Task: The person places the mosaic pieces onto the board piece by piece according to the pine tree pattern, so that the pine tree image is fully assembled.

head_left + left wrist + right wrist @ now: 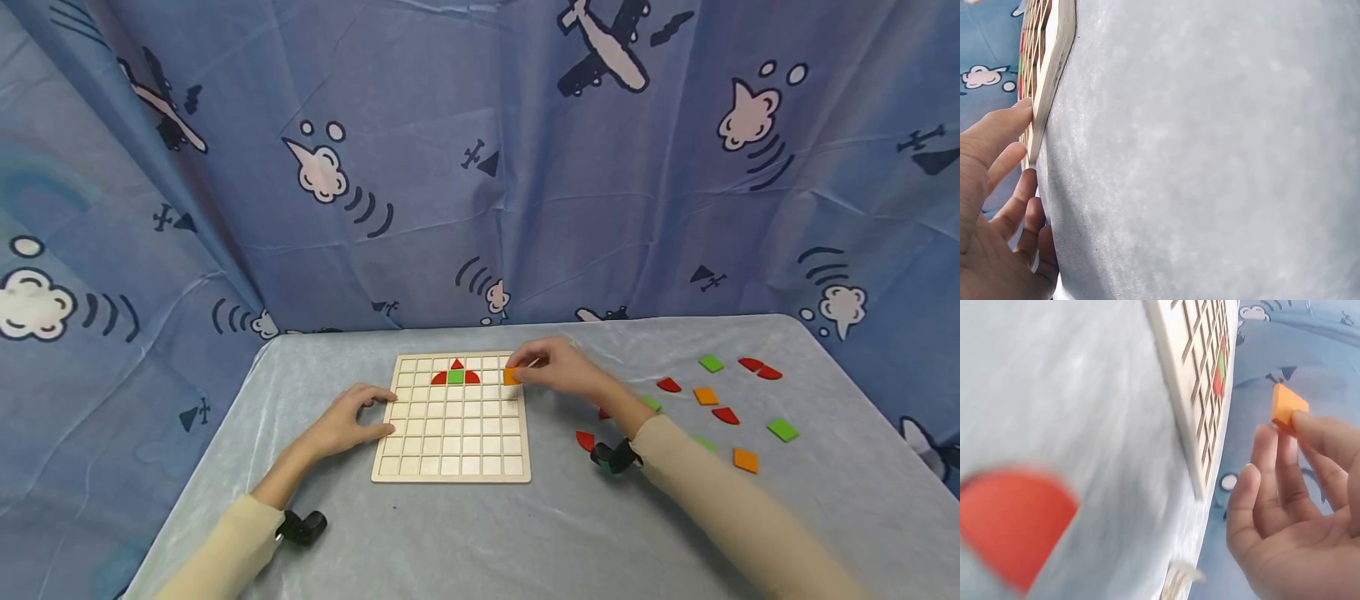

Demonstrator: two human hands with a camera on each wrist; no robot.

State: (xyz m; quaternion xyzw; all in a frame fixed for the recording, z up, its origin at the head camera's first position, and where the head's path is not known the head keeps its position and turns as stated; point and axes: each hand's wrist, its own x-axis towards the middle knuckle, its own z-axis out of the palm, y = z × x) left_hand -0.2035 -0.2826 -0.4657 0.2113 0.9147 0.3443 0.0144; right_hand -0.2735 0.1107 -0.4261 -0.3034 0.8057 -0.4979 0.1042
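My right hand point(558, 367) pinches an orange square tile point(1287, 407) between thumb and fingertips, over the upper right of a pale wooden grid board point(452, 477). Near the board's top, a green square point(455, 377) sits between two red quarter-circle tiles point(439, 379), with a small red triangle point(457, 364) above it. My left hand point(347, 423) rests at the board's left edge, thumb and index finger spread apart. In the left wrist view the thumb point(1000, 128) touches the board's side, and the other fingers are loosely bent.
Loose tiles lie scattered right of the board, among them a green square point(783, 430), an orange square point(746, 460) and a red quarter-circle point(585, 441) beside the right forearm. A blue patterned curtain point(420, 167) hangs behind the grey-covered table point(450, 542).
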